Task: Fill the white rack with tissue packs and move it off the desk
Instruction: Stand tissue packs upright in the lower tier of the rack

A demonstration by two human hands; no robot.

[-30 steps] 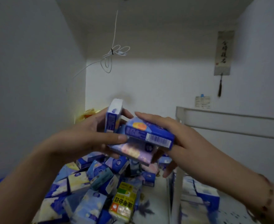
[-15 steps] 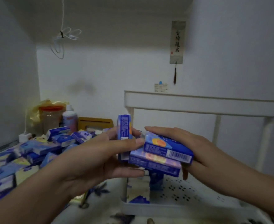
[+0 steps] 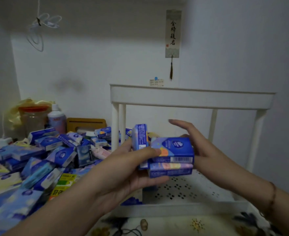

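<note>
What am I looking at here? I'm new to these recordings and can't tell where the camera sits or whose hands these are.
There is no machine: a person wears a camera on the head, looking forward and down, so both arms reach in from below. The left hand grips a small stack of tissue packs, one of them upright. The right hand steadies the stack from the far side, its fingers straight. Behind the hands stands the white rack; its perforated lower shelf is mostly bare, with something blue at its left end. To the left lies a pile of packs, with a jar and a bottle at the back.
</note>
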